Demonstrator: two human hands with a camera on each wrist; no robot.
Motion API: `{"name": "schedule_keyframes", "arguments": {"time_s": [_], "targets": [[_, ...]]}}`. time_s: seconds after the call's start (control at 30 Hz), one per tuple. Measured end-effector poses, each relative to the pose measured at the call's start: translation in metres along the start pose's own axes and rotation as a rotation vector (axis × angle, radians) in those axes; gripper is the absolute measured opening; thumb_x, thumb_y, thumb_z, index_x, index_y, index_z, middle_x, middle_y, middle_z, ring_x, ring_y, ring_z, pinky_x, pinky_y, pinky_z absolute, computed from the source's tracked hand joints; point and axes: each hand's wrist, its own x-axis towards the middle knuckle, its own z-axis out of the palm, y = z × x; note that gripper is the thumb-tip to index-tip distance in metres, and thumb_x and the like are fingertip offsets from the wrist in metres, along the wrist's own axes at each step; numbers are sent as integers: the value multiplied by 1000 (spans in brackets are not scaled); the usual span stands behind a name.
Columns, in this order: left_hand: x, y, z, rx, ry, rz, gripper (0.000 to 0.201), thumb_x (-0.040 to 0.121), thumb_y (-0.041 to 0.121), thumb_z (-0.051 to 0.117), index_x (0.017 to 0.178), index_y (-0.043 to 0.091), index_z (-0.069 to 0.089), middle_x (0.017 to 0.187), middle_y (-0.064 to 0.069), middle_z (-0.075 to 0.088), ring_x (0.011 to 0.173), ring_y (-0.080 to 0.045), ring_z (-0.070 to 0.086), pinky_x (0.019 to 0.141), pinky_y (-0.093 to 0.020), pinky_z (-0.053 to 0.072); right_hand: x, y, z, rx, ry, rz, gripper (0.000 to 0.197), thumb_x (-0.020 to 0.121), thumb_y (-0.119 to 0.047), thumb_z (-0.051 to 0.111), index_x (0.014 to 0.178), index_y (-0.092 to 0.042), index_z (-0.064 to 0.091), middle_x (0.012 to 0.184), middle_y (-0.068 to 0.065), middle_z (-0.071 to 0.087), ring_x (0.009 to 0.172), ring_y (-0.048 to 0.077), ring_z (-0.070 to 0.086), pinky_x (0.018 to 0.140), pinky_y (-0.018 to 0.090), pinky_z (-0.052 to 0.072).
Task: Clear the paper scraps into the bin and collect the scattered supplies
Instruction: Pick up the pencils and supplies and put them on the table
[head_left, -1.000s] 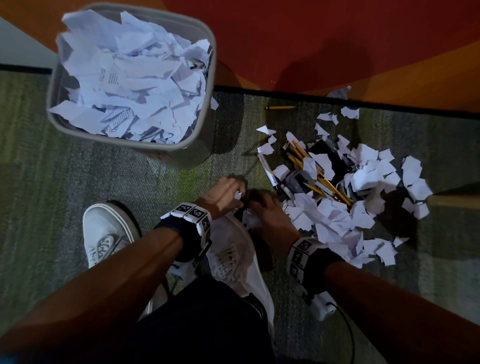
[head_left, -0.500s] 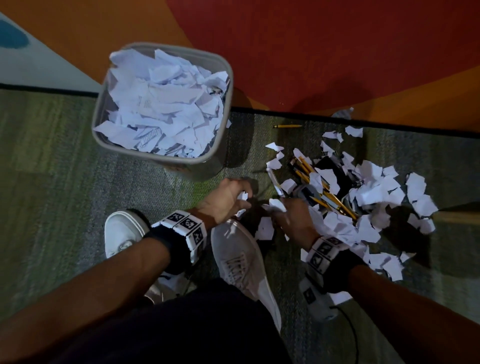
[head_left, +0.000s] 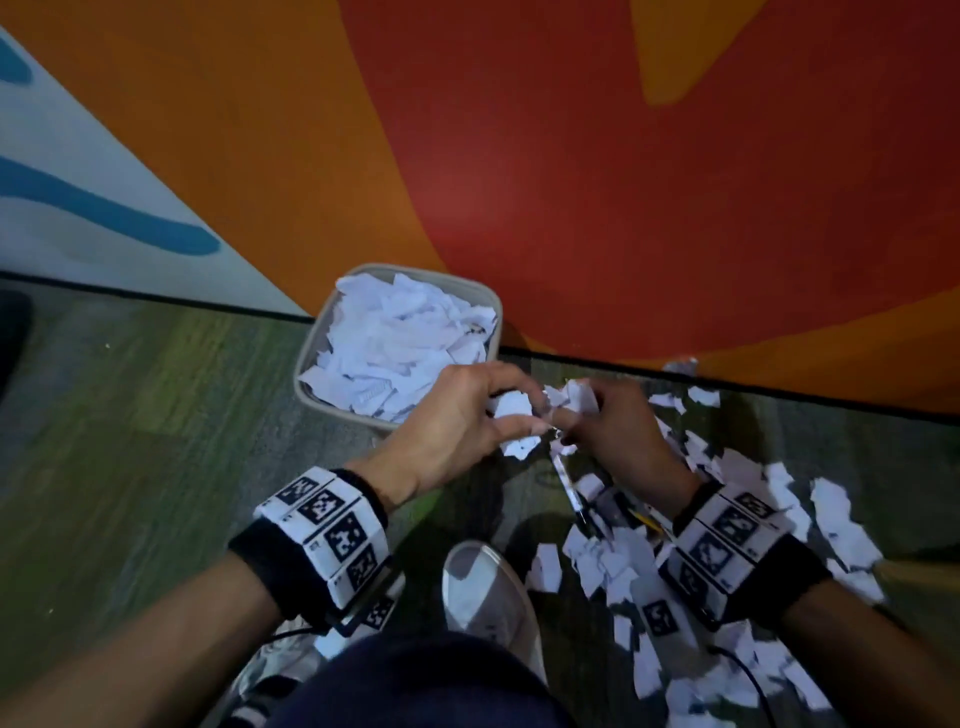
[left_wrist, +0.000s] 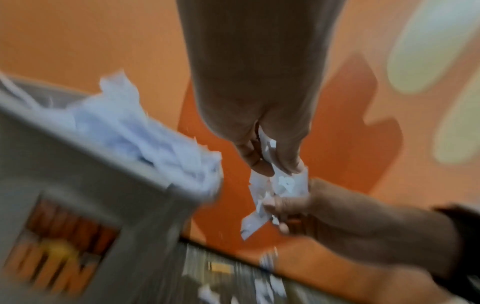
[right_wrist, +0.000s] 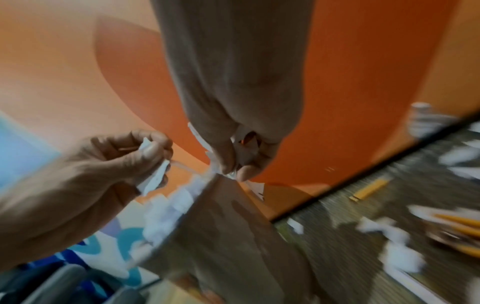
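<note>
My left hand (head_left: 529, 409) pinches a bunch of white paper scraps (head_left: 519, 446) in the air, just right of the grey bin (head_left: 305, 375). The bin is heaped with torn paper. My right hand (head_left: 571, 411) grips more scraps (head_left: 580, 391) and its fingers meet the left hand's. In the left wrist view my fingers (left_wrist: 255, 162) pinch the scraps (left_wrist: 283, 183) beside the bin (left_wrist: 78, 185). In the right wrist view my fingers (right_wrist: 240, 170) curl round crumpled paper. Many loose scraps (head_left: 737, 467) lie on the carpet under my right arm, with a pen (head_left: 569, 489) among them.
Yellow pencils (right_wrist: 459, 224) lie among the floor scraps and one lone pencil (right_wrist: 369, 189) lies near the wall base. My white shoe (head_left: 488, 592) stands beside the pile. An orange and red wall (head_left: 571, 182) rises right behind the bin.
Both hands have risen off the carpet with scraps in them and come together beside the bin's right rim. The head view has tilted up toward the wall.
</note>
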Motion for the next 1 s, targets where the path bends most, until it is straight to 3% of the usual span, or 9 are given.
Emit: {"name": "schedule_keyframes", "arguments": {"time_s": [0.13,0.23,0.37,0.43,0.53,0.63,0.77,0.9,1.0], "targets": [[12,6,-51,30,267,-59,17,80,35,81,90,24,72,90,2,72,79,-9,63,67,-28,47,18,-55,7,36,-5,-69,11,85,-12,76,77,-8,69,66,7,67,55,15,61,50,27,49],[18,-7,-84,97,389,-140,19,84,39,77,93,24,72,86,1,71,70,-11,62,58,-25,46,39,-81,32,48,13,-102,9,76,-16,80,73,-19,72,66,0,69,57,8,59,53,37,55],[21,-22,-105,201,273,-235,35,94,43,64,115,15,69,111,1,72,73,-8,66,66,-20,48,58,-108,64,-40,-27,-155,12,75,-20,81,86,-20,75,81,-8,71,77,10,66,70,36,57],[19,-25,-112,268,247,-265,38,99,40,57,126,13,65,123,-3,69,75,-12,67,71,-25,53,60,-119,69,-130,-121,-150,32,76,-22,82,107,-18,73,100,-7,68,92,11,65,77,28,54],[13,-26,-124,434,273,-260,37,100,35,57,130,14,62,125,-8,68,79,-17,69,76,-31,56,63,-123,63,-227,-235,-132,55,76,-15,83,127,-18,62,120,3,63,99,13,62,79,31,58],[9,-26,-133,596,292,-229,37,97,34,60,130,16,61,133,-6,61,92,-21,67,88,-43,57,63,-116,46,-281,-207,-129,60,75,-11,82,131,-20,61,108,2,65,99,14,64,84,36,60],[7,-2,-121,577,316,-170,30,96,34,62,121,18,66,121,1,64,79,-13,64,81,-36,58,54,-102,17,-283,-136,-147,47,75,-17,81,119,-24,68,97,-2,73,89,6,69,86,32,59],[12,28,-80,338,180,-76,15,94,36,65,99,23,72,95,12,72,64,0,64,65,-22,51,31,-92,-9,-267,-110,-174,35,81,-13,76,115,-20,70,98,-7,71,92,5,68,82,22,53],[21,30,-45,227,51,-41,13,93,34,67,96,23,72,87,10,71,68,-1,63,63,-18,46,7,-72,-31,-223,-112,-132,33,83,-17,76,116,-19,69,101,-2,71,94,9,67,82,26,54]]}}
